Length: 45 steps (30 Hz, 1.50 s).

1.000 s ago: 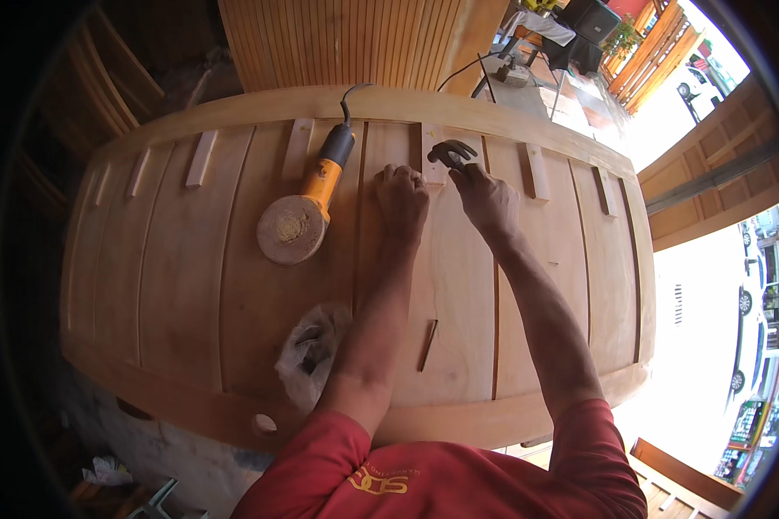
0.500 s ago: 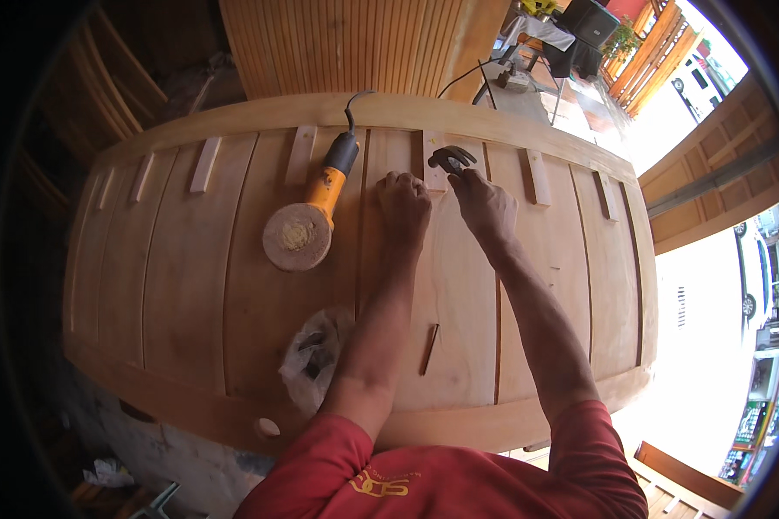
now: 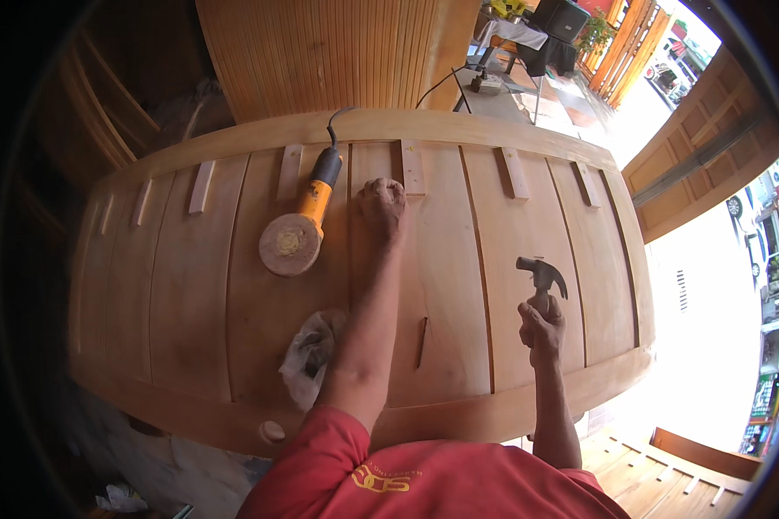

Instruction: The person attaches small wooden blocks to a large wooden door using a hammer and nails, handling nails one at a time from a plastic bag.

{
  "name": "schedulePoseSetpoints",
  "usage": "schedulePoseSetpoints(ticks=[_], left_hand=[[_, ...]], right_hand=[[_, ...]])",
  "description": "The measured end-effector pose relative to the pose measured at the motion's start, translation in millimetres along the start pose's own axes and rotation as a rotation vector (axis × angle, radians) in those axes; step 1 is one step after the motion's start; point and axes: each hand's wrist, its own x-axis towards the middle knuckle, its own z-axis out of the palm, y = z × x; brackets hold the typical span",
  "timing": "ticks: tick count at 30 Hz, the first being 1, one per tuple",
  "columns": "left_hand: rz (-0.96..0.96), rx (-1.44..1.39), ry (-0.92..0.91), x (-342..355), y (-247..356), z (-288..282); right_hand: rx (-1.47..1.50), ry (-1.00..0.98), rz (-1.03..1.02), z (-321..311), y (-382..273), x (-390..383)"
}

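Note:
My left hand (image 3: 383,204) is closed in a fist on the large wooden door panel (image 3: 441,259), just left of a short pale wood block (image 3: 414,169). Whatever its fingers hold, if anything, is hidden. Over the right part of the panel, my right hand (image 3: 543,329) grips a claw hammer (image 3: 543,277) by the handle, its dark head pointing away from me. Left of my left hand lies an orange and black angle grinder (image 3: 318,192) with a round pad. A clear plastic bag (image 3: 307,359) with dark contents sits beside my left forearm.
More wood blocks (image 3: 511,173) line the panel's far side. A thin dark stick (image 3: 422,342) lies between my arms. Beyond the panel stands a slatted wooden piece (image 3: 337,56), with a black speaker (image 3: 559,19) farther right. Another panelled door (image 3: 710,164) leans at the right.
My right hand has drawn the hammer back toward me and to the right, away from the block. My left hand stays by the block, slightly lower left in view.

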Motion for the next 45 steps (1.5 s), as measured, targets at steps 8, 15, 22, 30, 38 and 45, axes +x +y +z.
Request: schedulePoseSetpoints(ticks=[8,15,22,30,38,45], left_hand=[[0.137,0.005,-0.266,-20,22,-26],[0.024,-0.189,-0.332,-51,-5,-1],[0.341,-0.409,-0.532,-166,157,-14],[0.557,-0.234,-0.562,-184,212,27],[0.49,-0.176,-0.624,-175,210,75],[0.49,-0.284,-0.562,-220,189,-4]], right_hand=[[0.011,0.455,-0.105,-124,47,-100],[0.165,0.471,-0.181,-118,62,-95],[0.188,0.438,-0.111,-113,56,-93],[0.197,0.424,-0.124,-127,50,-94],[0.202,0.463,-0.161,-127,53,-90],[0.188,0.405,-0.22,-122,50,-91]])
